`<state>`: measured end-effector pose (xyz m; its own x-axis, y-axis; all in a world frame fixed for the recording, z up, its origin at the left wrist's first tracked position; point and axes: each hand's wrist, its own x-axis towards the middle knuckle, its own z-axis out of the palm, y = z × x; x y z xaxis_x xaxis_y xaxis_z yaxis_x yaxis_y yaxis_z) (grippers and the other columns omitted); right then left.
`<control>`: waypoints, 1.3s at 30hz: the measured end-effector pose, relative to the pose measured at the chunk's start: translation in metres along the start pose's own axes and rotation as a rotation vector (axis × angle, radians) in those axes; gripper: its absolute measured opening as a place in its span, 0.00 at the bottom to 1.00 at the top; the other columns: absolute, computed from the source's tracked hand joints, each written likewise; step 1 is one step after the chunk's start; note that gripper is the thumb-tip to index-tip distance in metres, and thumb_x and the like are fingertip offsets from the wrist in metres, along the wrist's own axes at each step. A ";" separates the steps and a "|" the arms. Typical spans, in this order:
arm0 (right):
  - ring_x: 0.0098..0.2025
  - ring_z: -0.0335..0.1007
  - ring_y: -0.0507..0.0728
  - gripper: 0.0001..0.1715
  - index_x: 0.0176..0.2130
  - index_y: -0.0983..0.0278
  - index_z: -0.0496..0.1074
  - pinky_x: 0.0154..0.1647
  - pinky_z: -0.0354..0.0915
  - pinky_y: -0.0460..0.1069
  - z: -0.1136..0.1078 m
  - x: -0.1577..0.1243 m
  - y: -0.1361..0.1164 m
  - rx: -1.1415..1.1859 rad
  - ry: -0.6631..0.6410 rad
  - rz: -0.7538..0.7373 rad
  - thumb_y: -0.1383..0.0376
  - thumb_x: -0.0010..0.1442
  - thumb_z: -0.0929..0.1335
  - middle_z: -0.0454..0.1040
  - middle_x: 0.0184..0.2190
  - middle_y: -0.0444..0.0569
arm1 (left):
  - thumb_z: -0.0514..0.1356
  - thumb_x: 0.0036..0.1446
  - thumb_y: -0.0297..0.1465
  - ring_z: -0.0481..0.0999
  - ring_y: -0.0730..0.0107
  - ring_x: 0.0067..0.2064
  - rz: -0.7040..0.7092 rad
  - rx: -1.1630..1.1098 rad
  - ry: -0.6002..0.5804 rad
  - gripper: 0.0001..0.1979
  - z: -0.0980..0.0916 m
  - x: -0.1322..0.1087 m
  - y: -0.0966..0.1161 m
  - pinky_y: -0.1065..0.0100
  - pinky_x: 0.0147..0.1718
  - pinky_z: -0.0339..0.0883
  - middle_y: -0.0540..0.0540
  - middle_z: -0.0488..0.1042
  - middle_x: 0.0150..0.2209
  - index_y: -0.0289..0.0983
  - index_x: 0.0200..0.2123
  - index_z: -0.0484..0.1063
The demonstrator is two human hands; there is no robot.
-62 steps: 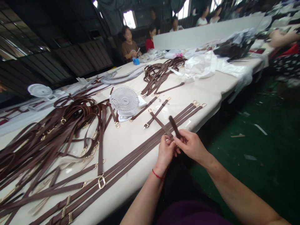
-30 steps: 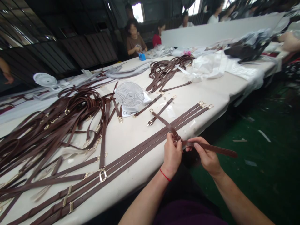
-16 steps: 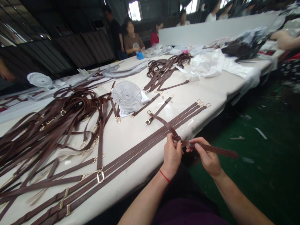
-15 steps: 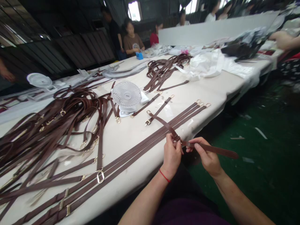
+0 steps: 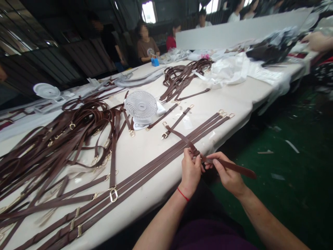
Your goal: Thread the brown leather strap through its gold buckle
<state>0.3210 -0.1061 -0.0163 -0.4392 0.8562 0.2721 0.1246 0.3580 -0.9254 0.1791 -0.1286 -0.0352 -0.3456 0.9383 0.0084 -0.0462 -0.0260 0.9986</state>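
My left hand (image 5: 190, 171), a red thread at its wrist, pinches a short brown leather strap (image 5: 179, 136) where it leaves the white table (image 5: 145, 149). My right hand (image 5: 227, 173) grips the same strap's free end, which sticks out to the right over the floor. The strap's far end lies on the table beside a gold buckle. Three long brown straps (image 5: 145, 170) with gold rings lie side by side along the table's near edge, just under my hands.
A small white fan (image 5: 141, 105) stands mid-table. A large heap of brown straps (image 5: 57, 139) fills the left, another bundle (image 5: 184, 76) lies farther back beside white plastic bags (image 5: 229, 71). Several people sit at the far end. Green floor (image 5: 286, 156) lies to the right.
The strap end that stood upright between my hands has swung down to the right and sticks out sideways. Both hands have kept their hold at the table edge. The view shifted slightly.
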 end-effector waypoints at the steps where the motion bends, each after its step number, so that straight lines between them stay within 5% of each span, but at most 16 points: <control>1: 0.37 0.73 0.53 0.10 0.46 0.59 0.69 0.41 0.69 0.49 0.000 -0.001 0.000 -0.002 -0.002 0.000 0.61 0.69 0.60 0.74 0.36 0.46 | 0.54 0.61 0.31 0.67 0.78 0.16 -0.003 -0.006 -0.001 0.08 0.000 0.000 0.000 0.76 0.13 0.58 0.51 0.73 0.33 0.42 0.39 0.54; 12: 0.36 0.73 0.55 0.11 0.45 0.60 0.68 0.37 0.71 0.50 0.013 0.015 0.000 0.124 0.032 0.088 0.58 0.68 0.61 0.74 0.36 0.48 | 0.51 0.62 0.28 0.69 0.76 0.24 0.066 0.027 -0.086 0.05 -0.001 -0.009 0.001 0.74 0.22 0.64 0.48 0.73 0.33 0.40 0.42 0.58; 17: 0.30 0.72 0.54 0.12 0.43 0.62 0.69 0.31 0.68 0.49 0.004 0.036 0.002 0.078 -0.115 0.166 0.57 0.66 0.63 0.74 0.30 0.46 | 0.54 0.59 0.25 0.70 0.79 0.25 -0.041 -0.161 -0.217 0.11 -0.007 -0.008 -0.005 0.74 0.24 0.64 0.47 0.72 0.38 0.40 0.43 0.54; 20: 0.28 0.70 0.53 0.12 0.38 0.63 0.71 0.30 0.66 0.48 -0.004 0.050 -0.001 0.100 -0.209 0.194 0.56 0.61 0.68 0.72 0.28 0.44 | 0.55 0.58 0.28 0.67 0.80 0.22 -0.098 -0.183 -0.233 0.10 -0.009 -0.005 -0.008 0.75 0.21 0.61 0.52 0.71 0.32 0.40 0.40 0.54; 24: 0.36 0.70 0.54 0.11 0.32 0.63 0.74 0.36 0.67 0.48 -0.010 0.061 -0.012 0.146 -0.134 0.132 0.58 0.55 0.73 0.72 0.33 0.46 | 0.55 0.57 0.29 0.66 0.79 0.19 -0.169 -0.202 -0.238 0.09 -0.011 -0.002 -0.010 0.75 0.19 0.56 0.52 0.71 0.29 0.38 0.39 0.56; 30: 0.17 0.50 0.45 0.12 0.37 0.62 0.70 0.18 0.53 0.44 -0.007 0.052 -0.022 0.361 -0.059 0.244 0.55 0.60 0.69 0.73 0.27 0.42 | 0.61 0.52 0.31 0.68 0.79 0.24 -0.293 -0.519 -0.332 0.16 -0.016 -0.001 -0.004 0.73 0.23 0.58 0.44 0.74 0.37 0.33 0.44 0.66; 33: 0.17 0.51 0.46 0.15 0.41 0.61 0.69 0.16 0.45 0.43 -0.007 0.045 -0.024 0.366 -0.108 0.306 0.54 0.59 0.69 0.70 0.22 0.41 | 0.62 0.54 0.36 0.60 0.84 0.21 -0.358 -0.625 -0.304 0.16 -0.017 -0.001 -0.004 0.74 0.21 0.52 0.43 0.74 0.36 0.30 0.42 0.69; 39: 0.25 0.60 0.50 0.22 0.25 0.65 0.70 0.26 0.58 0.46 -0.011 0.027 -0.015 0.070 -0.157 0.310 0.52 0.61 0.66 0.66 0.21 0.43 | 0.66 0.51 0.36 0.49 0.88 0.19 -0.376 -0.750 -0.165 0.16 -0.023 0.009 -0.004 0.75 0.19 0.44 0.44 0.73 0.33 0.30 0.36 0.69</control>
<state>0.3171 -0.0843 0.0075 -0.5222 0.8504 -0.0639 0.2148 0.0586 -0.9749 0.1545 -0.1275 -0.0400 -0.0446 0.9669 -0.2514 -0.7585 0.1309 0.6383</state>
